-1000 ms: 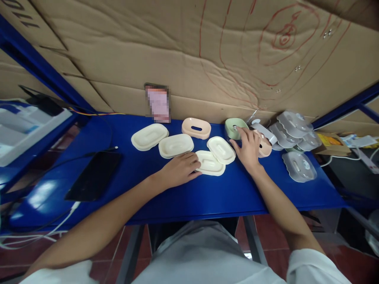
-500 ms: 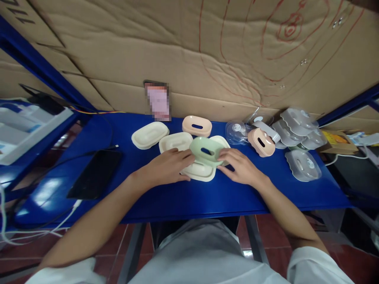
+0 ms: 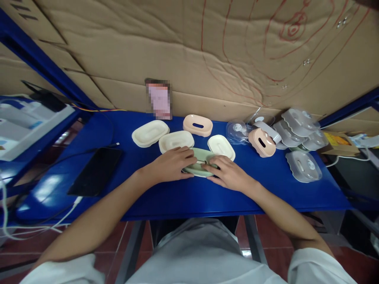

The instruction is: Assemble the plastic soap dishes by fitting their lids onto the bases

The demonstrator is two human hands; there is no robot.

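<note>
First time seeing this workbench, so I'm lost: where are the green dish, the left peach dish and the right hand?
Green dish (image 3: 199,169), head view: its near side.
Left peach dish (image 3: 197,132), head view: its front wall.
Right hand (image 3: 229,172), head view: its back.

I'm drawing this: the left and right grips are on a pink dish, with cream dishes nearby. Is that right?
Not pink: the head view shows the left grip and right grip on a green dish, with cream dishes nearby.

Black tablet, red-marked cardboard
</note>
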